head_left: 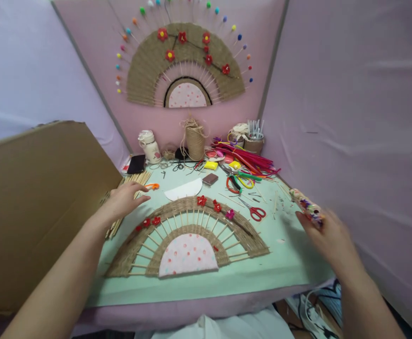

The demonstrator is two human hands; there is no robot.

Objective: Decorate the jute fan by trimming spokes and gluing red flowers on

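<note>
My left hand hovers with thumb and fingers apart over the left side of the table, above a bundle of thin wooden sticks. A small orange tool lies just past its fingertips. Over the table's right edge, my right hand is closed around a long, multicoloured patterned object whose kind I cannot make out. Between the hands lies a woven twine fan on wooden ribs, with red and pink flowers along its arc. A pink dotted half-circle sits at its base.
Red-handled scissors, pliers and a white half-disc lie behind the fan. Further back are a twine spool, pipe cleaners and a white bottle. Cardboard stands left; a finished fan hangs behind.
</note>
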